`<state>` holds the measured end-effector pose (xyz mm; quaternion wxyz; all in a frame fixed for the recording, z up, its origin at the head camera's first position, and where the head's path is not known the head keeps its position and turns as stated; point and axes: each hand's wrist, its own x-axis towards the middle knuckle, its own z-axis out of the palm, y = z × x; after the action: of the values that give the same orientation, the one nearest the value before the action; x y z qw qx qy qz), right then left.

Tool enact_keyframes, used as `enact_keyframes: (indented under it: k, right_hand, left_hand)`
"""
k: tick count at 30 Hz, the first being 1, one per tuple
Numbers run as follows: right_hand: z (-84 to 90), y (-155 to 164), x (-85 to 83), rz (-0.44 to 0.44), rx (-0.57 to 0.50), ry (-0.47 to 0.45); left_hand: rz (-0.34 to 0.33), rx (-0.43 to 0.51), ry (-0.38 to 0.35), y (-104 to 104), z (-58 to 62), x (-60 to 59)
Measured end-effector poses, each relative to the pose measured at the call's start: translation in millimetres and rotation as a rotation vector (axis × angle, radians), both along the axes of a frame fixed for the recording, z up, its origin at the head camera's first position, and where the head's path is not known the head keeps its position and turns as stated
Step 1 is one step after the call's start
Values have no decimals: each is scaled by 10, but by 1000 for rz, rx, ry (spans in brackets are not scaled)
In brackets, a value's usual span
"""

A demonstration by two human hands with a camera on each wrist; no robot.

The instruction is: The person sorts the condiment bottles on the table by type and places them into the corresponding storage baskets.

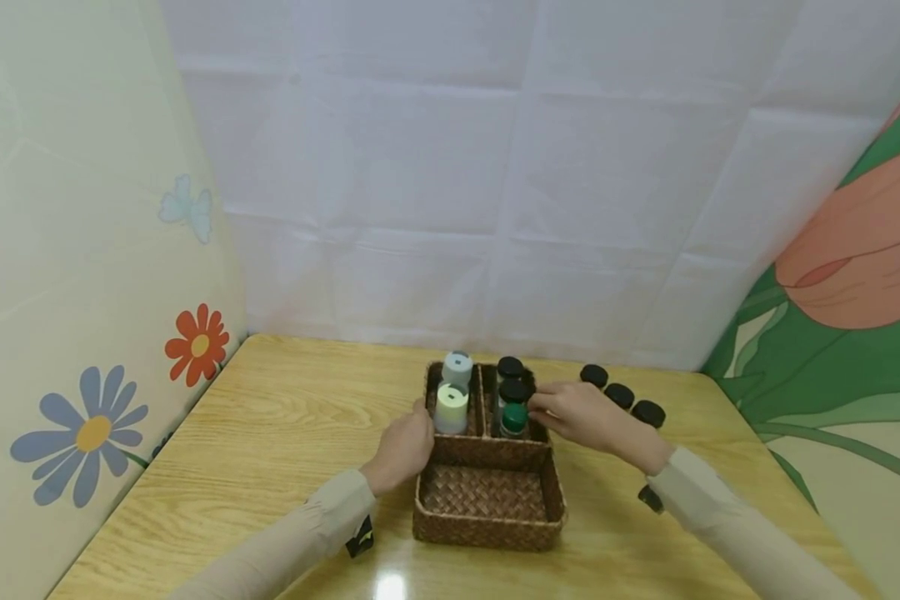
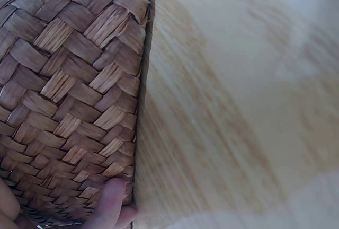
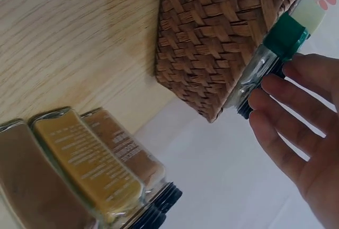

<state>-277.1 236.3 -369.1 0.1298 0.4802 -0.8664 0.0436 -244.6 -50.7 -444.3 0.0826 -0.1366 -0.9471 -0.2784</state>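
Observation:
A brown woven basket [image 1: 487, 532] with divided compartments stands on the table. My left hand [image 1: 403, 448] grips its left wall; in the left wrist view one finger [image 2: 108, 205] lies against the weave. My right hand [image 1: 581, 412] is at the back right compartment, its fingertips beside a green-capped jar [image 1: 514, 418]. In the right wrist view those fingers are extended and loosely spread near the green cap [image 3: 286, 35]. Two black-lidded jars [image 1: 512, 390] stand behind the green one. The back left compartment holds a yellow-topped bottle [image 1: 452, 408] and a pale-topped bottle [image 1: 457, 367].
Right of the basket, black-lidded jars [image 1: 619, 396] stand in a slanted row behind my right forearm. The right wrist view shows their brown and yellow contents, including a yellow jar [image 3: 87, 160]. A white cloth [image 1: 420, 167] hangs behind the wooden table [image 1: 300, 400].

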Motion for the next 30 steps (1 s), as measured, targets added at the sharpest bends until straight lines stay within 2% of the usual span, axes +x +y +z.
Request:
enact_keyframes:
  k: [16, 30]
  right_hand:
    - [-17, 206, -56, -118, 3, -91]
    - [8, 347, -145, -162, -50, -82]
  left_hand:
    - [-8, -4, 2, -5, 0, 7]
    - [-5, -14, -6, -4, 7, 13]
